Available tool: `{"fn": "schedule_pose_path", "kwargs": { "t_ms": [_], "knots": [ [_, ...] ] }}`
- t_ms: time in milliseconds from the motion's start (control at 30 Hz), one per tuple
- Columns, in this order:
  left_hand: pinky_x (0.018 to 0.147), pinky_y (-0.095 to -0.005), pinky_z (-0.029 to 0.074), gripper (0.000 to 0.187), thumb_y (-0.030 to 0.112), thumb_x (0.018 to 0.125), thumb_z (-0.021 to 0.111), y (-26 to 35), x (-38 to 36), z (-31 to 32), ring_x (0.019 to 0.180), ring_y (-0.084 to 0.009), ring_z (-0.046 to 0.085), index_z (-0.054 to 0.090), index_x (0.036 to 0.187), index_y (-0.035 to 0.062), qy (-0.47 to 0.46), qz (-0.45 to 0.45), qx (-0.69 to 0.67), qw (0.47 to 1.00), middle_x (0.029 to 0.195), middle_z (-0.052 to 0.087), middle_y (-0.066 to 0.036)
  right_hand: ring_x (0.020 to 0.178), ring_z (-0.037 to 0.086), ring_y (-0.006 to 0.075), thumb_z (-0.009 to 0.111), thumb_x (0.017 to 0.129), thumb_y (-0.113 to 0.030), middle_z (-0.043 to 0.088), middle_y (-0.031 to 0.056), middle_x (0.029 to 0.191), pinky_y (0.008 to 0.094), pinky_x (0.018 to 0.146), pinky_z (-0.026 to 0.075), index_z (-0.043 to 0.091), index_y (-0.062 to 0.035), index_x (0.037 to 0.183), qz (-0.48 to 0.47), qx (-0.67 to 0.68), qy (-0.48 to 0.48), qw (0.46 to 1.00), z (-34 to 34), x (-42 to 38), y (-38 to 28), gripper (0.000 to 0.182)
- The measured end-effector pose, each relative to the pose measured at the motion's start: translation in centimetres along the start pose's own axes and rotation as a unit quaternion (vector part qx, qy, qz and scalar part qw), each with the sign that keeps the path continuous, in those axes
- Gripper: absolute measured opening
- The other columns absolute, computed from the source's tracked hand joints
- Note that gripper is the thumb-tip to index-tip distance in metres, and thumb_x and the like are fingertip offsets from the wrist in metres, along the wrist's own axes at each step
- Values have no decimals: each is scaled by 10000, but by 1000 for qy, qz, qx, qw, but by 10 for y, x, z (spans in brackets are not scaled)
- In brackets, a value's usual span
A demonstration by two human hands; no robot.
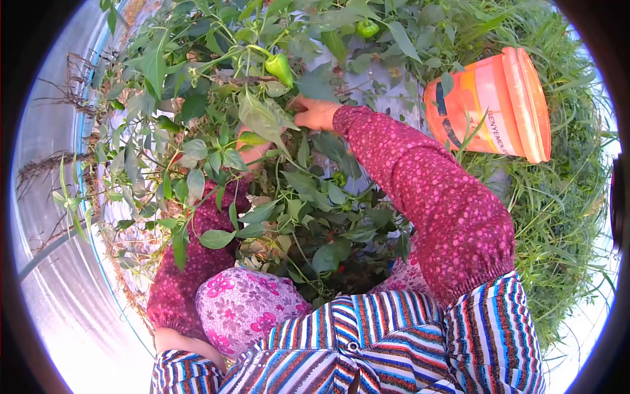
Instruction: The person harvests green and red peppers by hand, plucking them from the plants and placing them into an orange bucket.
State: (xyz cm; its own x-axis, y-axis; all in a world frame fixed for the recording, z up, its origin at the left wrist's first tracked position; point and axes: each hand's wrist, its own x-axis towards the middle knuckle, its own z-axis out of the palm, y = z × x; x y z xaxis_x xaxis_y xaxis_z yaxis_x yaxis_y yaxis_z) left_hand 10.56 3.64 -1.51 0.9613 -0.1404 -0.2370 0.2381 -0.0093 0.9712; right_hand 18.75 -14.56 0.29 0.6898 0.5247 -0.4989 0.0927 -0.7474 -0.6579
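Note:
My right hand (316,115) reaches into the pepper plant, its fingers curled together among the leaves; what they grip is hidden by foliage. My left hand (254,156) is deeper in the same plant, mostly covered by leaves, so its fingers do not show. In front of it hangs a pale green pepper (252,138). Just above my right hand, a larger green pepper (280,69) hangs from its stem. A drooping, wilted leaf (259,117) lies between the two hands.
An orange bucket (476,108) lies tilted on the grass (558,217) at the right. Another green pepper (367,28) grows at the top, a darker one (168,123) at the left. Plastic sheeting (49,197) runs along the left side. My knee (249,305) is close below the plants.

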Motion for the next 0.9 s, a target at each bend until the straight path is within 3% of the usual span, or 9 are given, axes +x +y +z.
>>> {"fn": "schedule_pose_path", "kwargs": {
  "t_ms": [200, 233, 400, 600, 667, 700, 733, 867, 900],
  "knots": [
    [565, -237, 395, 293, 371, 823, 658, 3, -1, 0, 591, -77, 500, 618, 738, 93, -36, 0, -59, 998, 696, 584, 7, 907, 612, 241, 602, 719, -411, 635, 109, 1019, 338, 800, 466, 570, -133, 1165, 34, -24, -9, 999, -2, 5, -2, 526],
    [580, -247, 417, 253, 346, 851, 632, -7, -2, -7, 593, -87, 511, 630, 871, 94, -51, 14, -90, 995, 711, 587, 9, 892, 617, 213, 615, 716, -408, 636, 85, 1008, 329, 777, 473, 573, -133, 1160, 69, 6, -49, 996, -5, 3, -4, 524],
    [654, -261, 438, 274, 335, 910, 547, -47, 8, -10, 698, -118, 529, 586, 1029, 91, -92, 94, -85, 988, 815, 589, 1, 737, 601, 116, 665, 712, -348, 618, 6, 859, 264, 617, 467, 624, -124, 1051, 30, 102, -129, 986, -41, -21, -13, 409],
    [648, -264, 410, 416, 461, 937, 436, -15, -1, -8, 688, -116, 479, 592, 1032, 88, -141, 3, -76, 987, 790, 535, 19, 701, 575, 108, 660, 718, -275, 605, -6, 802, 249, 613, 456, 641, -117, 1020, 88, 95, -202, 971, -62, -79, -17, 341],
    [630, -254, 398, 429, 494, 916, 469, 0, -5, -6, 629, -111, 465, 588, 985, 87, -83, 20, 19, 996, 727, 515, 24, 734, 507, 88, 585, 739, -113, 572, -18, 834, 256, 657, 443, 595, -91, 1064, -10, 19, -220, 975, -65, -94, -1, 326],
    [628, -240, 398, 432, 503, 892, 507, -7, 3, -11, 628, -105, 472, 586, 1001, 92, -69, -88, 45, 993, 714, 513, 21, 762, 521, 82, 575, 737, -79, 582, -25, 843, 253, 686, 444, 603, -105, 1089, -30, -4, -210, 977, -63, -110, -9, 355],
    [625, -226, 398, 442, 512, 868, 546, -6, 8, -11, 627, -99, 479, 585, 1017, 97, -54, -195, 72, 977, 702, 510, 17, 784, 531, 92, 598, 730, -94, 592, -17, 864, 255, 702, 448, 579, -124, 1153, -54, -45, -204, 976, -57, -119, -13, 425],
    [666, -244, 428, 421, 487, 827, 616, -12, 0, -6, 663, -114, 508, 607, 977, 94, -40, -108, -107, 988, 688, 516, 12, 848, 613, 257, 664, 708, -211, 622, 105, 981, 371, 723, 491, 549, -187, 1201, -163, -144, -169, 961, -18, -116, 1, 506],
    [712, -271, 436, 437, 473, 838, 608, -28, 6, -11, 706, -117, 511, 589, 1040, 87, -41, -23, -83, 995, 722, 528, 14, 882, 601, 334, 671, 701, -274, 609, 145, 1015, 430, 723, 486, 580, -193, 1143, -151, -189, -187, 952, -18, -117, -11, 458]
  ]
}}
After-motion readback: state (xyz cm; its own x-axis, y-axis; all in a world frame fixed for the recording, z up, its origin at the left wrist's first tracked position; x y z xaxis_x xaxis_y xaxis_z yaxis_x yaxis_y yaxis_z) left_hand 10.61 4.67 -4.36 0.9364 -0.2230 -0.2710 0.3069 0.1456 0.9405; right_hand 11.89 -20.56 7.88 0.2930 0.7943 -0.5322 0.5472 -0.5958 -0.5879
